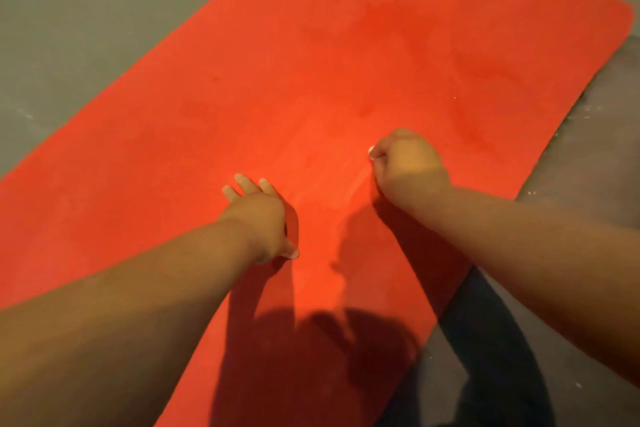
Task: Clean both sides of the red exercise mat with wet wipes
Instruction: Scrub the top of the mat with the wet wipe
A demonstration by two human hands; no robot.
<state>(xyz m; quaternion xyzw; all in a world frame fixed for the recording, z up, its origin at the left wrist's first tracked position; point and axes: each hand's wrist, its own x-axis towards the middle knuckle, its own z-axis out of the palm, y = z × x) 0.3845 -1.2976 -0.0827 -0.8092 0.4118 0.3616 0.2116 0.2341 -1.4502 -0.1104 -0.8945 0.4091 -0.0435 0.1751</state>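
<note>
The mat [311, 62] lies flat on the grey floor [69, 10], running from the lower left to the upper right of the frame. The left hand [258, 215] presses on it at mid-frame, fingers straight and spread. Just right of centre, the right hand [405, 163] rests on the mat, fisted round a wipe [371, 150], only a white sliver showing. Darker damp patches [478, 80] mark the mat's upper right.

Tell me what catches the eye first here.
The bright red mat fills the view, slanting across a grey floor, with darker damp-looking patches toward its far right. On it, the left hand lies flat with fingers spread, while the right hand is balled into a fist nearby.
</note>
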